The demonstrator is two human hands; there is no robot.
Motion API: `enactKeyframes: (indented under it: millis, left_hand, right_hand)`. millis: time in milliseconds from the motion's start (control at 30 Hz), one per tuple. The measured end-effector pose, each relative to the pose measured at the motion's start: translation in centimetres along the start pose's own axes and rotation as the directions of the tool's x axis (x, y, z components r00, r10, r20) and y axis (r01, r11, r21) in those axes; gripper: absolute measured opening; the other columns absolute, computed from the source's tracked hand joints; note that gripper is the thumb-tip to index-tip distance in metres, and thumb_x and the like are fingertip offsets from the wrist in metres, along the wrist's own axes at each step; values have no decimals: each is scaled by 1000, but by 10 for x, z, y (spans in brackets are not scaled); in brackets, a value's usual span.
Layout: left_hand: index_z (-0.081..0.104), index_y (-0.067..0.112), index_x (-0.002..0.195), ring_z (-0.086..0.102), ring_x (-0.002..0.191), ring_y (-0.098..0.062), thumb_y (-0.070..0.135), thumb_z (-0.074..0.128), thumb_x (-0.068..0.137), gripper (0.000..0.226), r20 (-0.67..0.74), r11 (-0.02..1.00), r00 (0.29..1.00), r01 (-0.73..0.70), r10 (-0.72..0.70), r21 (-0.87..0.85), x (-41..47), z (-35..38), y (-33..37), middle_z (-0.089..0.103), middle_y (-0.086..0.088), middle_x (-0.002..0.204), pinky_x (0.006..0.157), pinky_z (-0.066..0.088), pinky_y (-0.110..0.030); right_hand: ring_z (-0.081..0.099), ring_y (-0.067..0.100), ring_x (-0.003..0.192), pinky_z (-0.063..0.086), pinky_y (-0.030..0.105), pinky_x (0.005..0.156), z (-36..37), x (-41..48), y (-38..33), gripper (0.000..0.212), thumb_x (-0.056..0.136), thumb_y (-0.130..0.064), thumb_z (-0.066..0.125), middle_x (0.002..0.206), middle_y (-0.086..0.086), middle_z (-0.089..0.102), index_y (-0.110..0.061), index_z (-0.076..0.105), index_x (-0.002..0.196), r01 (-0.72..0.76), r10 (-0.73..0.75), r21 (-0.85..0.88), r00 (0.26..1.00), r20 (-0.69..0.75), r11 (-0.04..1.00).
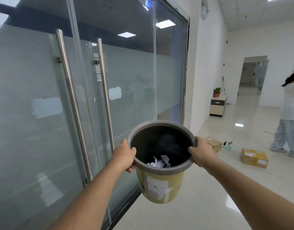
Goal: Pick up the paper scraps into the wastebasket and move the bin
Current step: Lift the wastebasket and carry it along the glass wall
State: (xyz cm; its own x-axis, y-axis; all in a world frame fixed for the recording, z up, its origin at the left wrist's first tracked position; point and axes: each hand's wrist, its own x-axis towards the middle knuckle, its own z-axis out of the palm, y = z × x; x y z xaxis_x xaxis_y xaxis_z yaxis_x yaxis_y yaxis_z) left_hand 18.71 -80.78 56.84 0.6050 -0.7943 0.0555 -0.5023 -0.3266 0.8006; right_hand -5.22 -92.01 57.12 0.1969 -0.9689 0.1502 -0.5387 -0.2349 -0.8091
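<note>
Both hands, left hand (126, 154) and right hand (201, 152), clamped the wastebasket (161, 185) rim; keeping it level would've kept the paper scraps (159, 162) in.

- No words, brand names or numbers could be read anywhere in the view.
- The wastebasket (161, 185) carried only a picture on its yellow wall, a white cartoon bear, with no lettering around it.
- The nearer cardboard box (254, 158) on the floor at the right bore a white shipping label, its print too small to make out.
- The farther cardboard box (212, 143) also bore a pale label, equally illegible.
- The frosted glass doors (43, 105) at the left showed pale cloud-shaped patches without any text.
</note>
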Motion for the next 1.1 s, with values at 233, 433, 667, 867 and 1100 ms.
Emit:
enactKeyframes:
  millis: [233,433,667,867,1100]
  left_hand:
    - [45,22,124,60,36,-14,23,47,99,25,48,1000,999,20,-19,-22,75,41,1,70,-15,71,37,48,-23]
    - [45,22,123,58,36,-12,23,47,99,25,50,999,998,39,-38,-26,125,81,24,69,-14,72,36,47,-22]
    - [43,23,128,61,44,-16,22,48,99,29,33,997,997,67,-66,-47,176,122,56,71,-18,80,39,49,-23]
    - [38,23,133,59,39,-13,23,48,99,35,8,994,994,106,-105,-27,211,143,58,71,-16,76,37,49,-22]
    - [39,15,125,58,35,-13,23,48,100,28,20,990,990,138,-139,33,243,174,32,69,-14,73,34,47,-22]
  right_hand:
    - [66,32,71,59,43,62,14,70,22,33,79,-11,48,86,14,65,-16,53,112,-37,37,-18,999,8,999]
    - [61,26,58,50,32,46,8,140,43,29,79,-11,48,81,14,65,-16,53,106,-74,74,-9,996,45,997]
    - [64,29,67,52,34,53,0,222,60,28,78,-9,48,84,12,64,-15,54,105,-37,39,-27,997,72,999]
    - [66,31,76,58,41,66,11,269,72,35,76,-9,49,87,12,66,-15,55,110,5,-1,-51,996,94,999]
    - [64,31,79,57,44,72,48,299,109,41,78,-11,49,92,10,65,-16,50,119,-7,15,-94,996,86,996]
